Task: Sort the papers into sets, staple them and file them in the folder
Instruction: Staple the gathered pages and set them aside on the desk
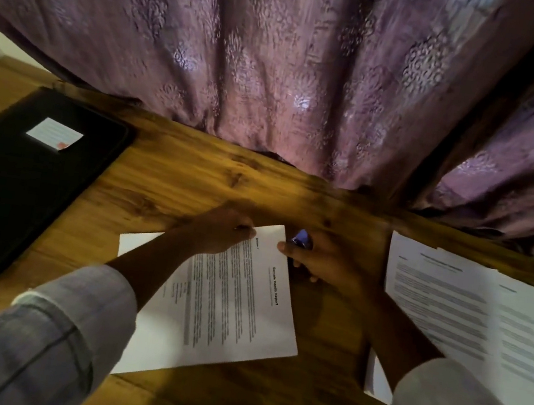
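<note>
Sleeves: grey checked shirt sleeves [66, 328] cover both forearms at the bottom of the view, cuffs pulled back from the wrists.
Paper set: a printed set of papers [226, 300] lies on the wooden surface [193, 174] between the two arms, turned sideways, its heading running along the right edge; the small text is too blurred to read.
Left hand: the left hand [220, 230] rests on the far left part of that set, its fingers [246, 230] curled and pressing the top edge of the sheet against the surface.
Right hand: the right hand [322, 262] sits just beside the set's far right corner, thumb tip touching the paper edge, fingers closed around a small blue stapler [302, 238], only the top of which shows above the hand.
Loose papers: more printed sheets [452, 299] lie overlapped and fanned at the right of the surface, apart from the centre set, partly under the right forearm.
Folder: a black folder [17, 192] lies closed and flat at the far left of the surface, with a white label [55, 133] on its cover.
Backdrop: a purple patterned curtain [279, 65] hangs behind the far edge of the surface.
</note>
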